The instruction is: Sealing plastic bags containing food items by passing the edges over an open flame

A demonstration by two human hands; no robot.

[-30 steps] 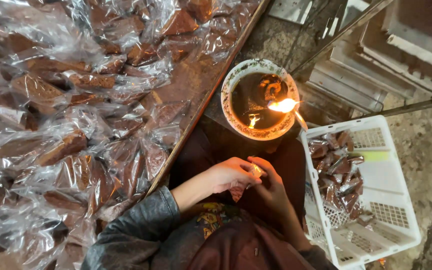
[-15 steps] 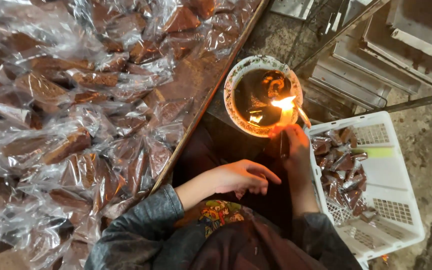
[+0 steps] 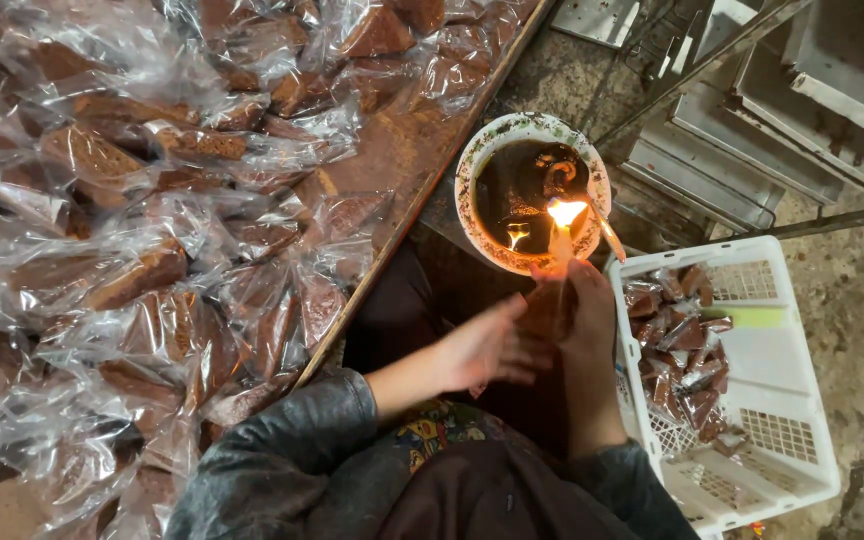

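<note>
**Hands close in at the flame**

The right hand (image 3: 582,310), at centre right of the frame, is curled around something thin that it holds up toward the flame (image 3: 565,212); what it pinches is too blurred to tell. The left hand (image 3: 487,348) sits just beside it, fingers together and reaching toward the same spot, nothing clearly in its grip.

A second ago both hands were low and together near the lap; half a second ago the right one had risen alone to the flame while the left stayed back. Now the left has come up to join it, so both work at the flame, which suggests a sealing step is under way.

The flame burns at the near rim of a bowl (image 3: 472,165) of dark liquid. A white basket (image 3: 792,400) at lower right holds wrapped brown pieces (image 3: 677,340). Many more bagged pieces (image 3: 152,270) cover the tray (image 3: 402,150) across the left.
</note>
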